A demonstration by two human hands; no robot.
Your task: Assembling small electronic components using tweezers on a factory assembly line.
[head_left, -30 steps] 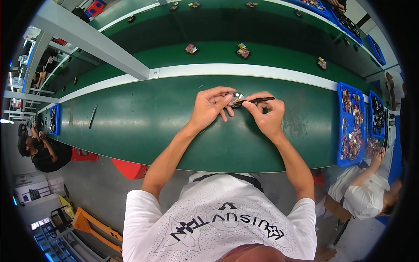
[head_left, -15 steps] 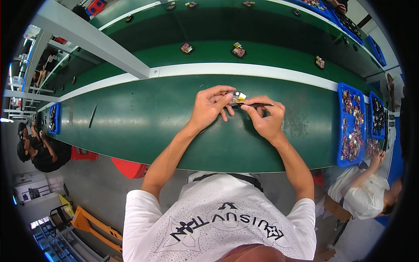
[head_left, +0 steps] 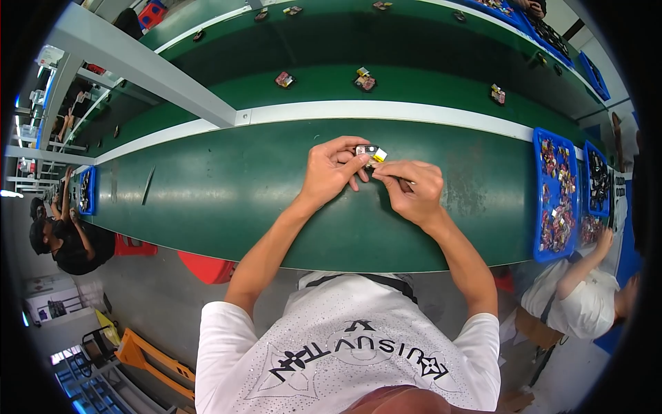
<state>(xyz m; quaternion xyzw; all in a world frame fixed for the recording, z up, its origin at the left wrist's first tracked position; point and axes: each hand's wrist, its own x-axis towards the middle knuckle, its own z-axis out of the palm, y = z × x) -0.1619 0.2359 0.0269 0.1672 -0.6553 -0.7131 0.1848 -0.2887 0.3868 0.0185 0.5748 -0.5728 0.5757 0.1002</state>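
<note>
My left hand [head_left: 329, 169] is closed around a small black electronic part [head_left: 371, 151] with a white and yellow label. It holds the part above the green worktable, between thumb and fingers. My right hand [head_left: 415, 188] is at the part's near right side, thumb and forefinger pinched together. A slim dark tool [head_left: 412, 182], like a pair of tweezers, lies in that hand, mostly hidden by the fingers. Its tip appears to meet the part's lower edge, though the contact is too small to make out.
Beyond a white rail [head_left: 386, 110], similar parts [head_left: 365, 80] lie on a green belt. A blue tray [head_left: 536, 200] of small colourful parts stands at the right, with another blue tray [head_left: 597, 181] of black pieces. A thin metal strip [head_left: 148, 185] lies at left. Co-workers sit on both sides.
My right hand has turned and shifted slightly left, closer to the part, so the dark tool shows less. The parts on the belt beyond the rail have moved left.
</note>
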